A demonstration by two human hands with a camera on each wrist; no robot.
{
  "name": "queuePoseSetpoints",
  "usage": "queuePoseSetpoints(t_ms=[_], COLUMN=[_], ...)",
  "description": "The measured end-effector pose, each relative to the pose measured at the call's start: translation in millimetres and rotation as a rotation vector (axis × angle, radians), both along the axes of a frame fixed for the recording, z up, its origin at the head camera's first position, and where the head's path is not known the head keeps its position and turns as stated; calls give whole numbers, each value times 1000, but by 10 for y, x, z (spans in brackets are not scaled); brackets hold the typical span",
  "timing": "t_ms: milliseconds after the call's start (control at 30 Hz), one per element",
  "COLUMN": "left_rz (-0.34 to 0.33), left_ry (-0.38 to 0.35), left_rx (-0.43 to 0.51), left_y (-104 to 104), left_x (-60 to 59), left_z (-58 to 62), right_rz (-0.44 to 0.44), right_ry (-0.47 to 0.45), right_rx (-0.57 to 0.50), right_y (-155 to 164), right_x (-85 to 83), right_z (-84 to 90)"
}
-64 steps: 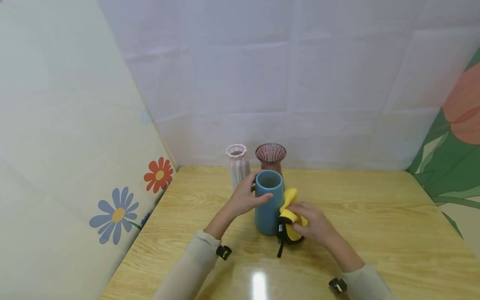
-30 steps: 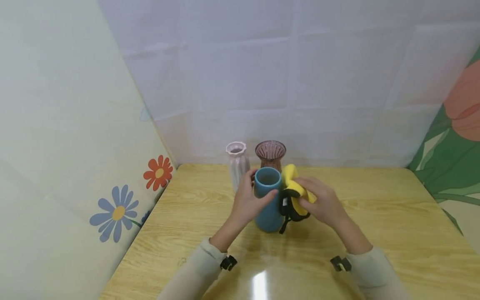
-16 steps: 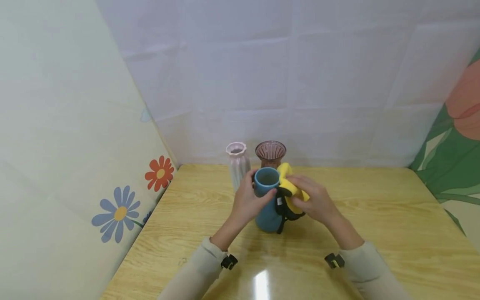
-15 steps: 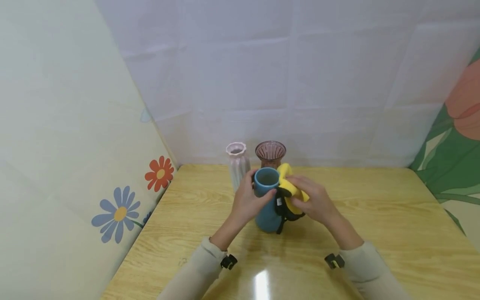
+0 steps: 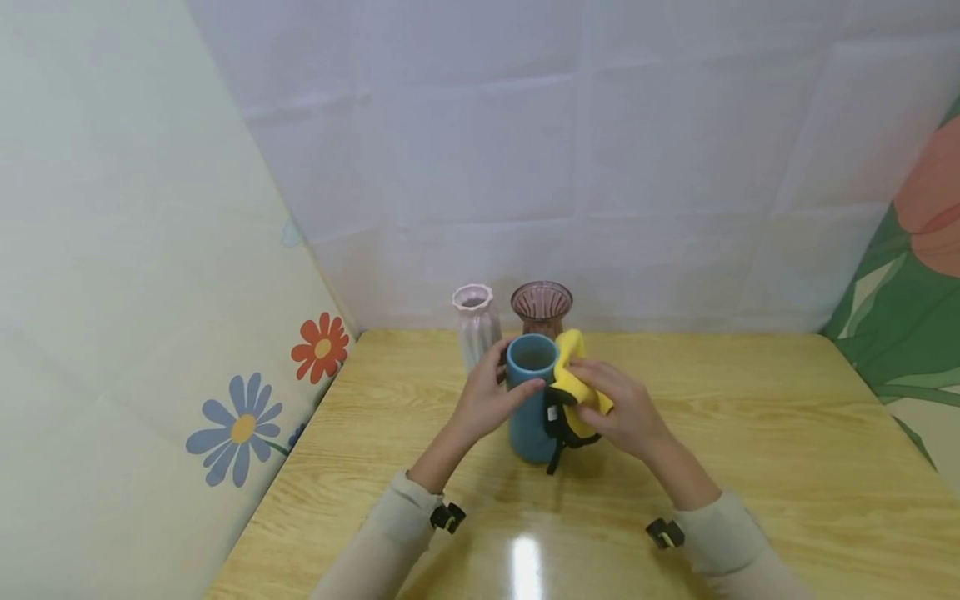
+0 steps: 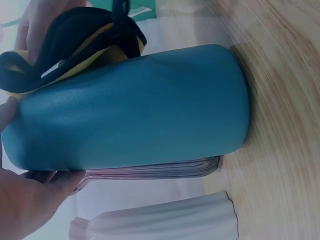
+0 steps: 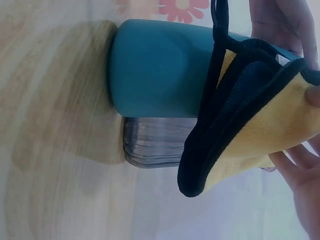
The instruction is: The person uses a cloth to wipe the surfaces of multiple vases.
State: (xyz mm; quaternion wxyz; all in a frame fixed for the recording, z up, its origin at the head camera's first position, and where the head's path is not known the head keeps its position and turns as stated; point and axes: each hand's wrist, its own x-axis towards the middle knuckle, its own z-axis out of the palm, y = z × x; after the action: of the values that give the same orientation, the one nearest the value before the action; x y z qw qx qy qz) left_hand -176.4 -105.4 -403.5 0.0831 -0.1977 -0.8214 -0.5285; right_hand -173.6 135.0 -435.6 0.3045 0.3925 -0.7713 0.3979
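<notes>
Keep your left hand (image 5: 487,400) wrapped around the upper part of the blue vase (image 5: 529,417) at the table's (image 5: 750,433) 12 o'clock side while your right hand (image 5: 626,410), clutching the yellow cloth (image 5: 576,379), presses it evenly against the vase's 3 o'clock flank.

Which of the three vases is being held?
The blue vase, nearest the camera: left hand grips its upper part, right hand presses a yellow cloth against it. The white vase and purple glass vase stand untouched behind.
</notes>
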Motion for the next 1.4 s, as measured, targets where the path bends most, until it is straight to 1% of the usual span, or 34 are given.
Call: queuePoseSetpoints(t_ms=[200,500,733,900,1167,1400], left_rz=[-33,-69,-103,-120,-137,-157], left_ry=[-12,-18,-45,-41,-29,-38], left_rx=[12,12,30,34,25,22], left_y=[-32,-92,-127,-140,-164,-187], left_x=[-8,-35,-63,-76,-130,-182], left_z=[-3,-7,-9,-2,-18,-34], right_rz=[-8,-3,-6,0,-4,-1], right_ry=[-17,-2,12,13,-8,-22], right_rx=[5,23,49,67,100,134], right_y=[-14,-26,-28,-19,-2,12], right_x=[28,48,64,76,94,113], right_z=[-77,-181,-248,-294,-374,-446])
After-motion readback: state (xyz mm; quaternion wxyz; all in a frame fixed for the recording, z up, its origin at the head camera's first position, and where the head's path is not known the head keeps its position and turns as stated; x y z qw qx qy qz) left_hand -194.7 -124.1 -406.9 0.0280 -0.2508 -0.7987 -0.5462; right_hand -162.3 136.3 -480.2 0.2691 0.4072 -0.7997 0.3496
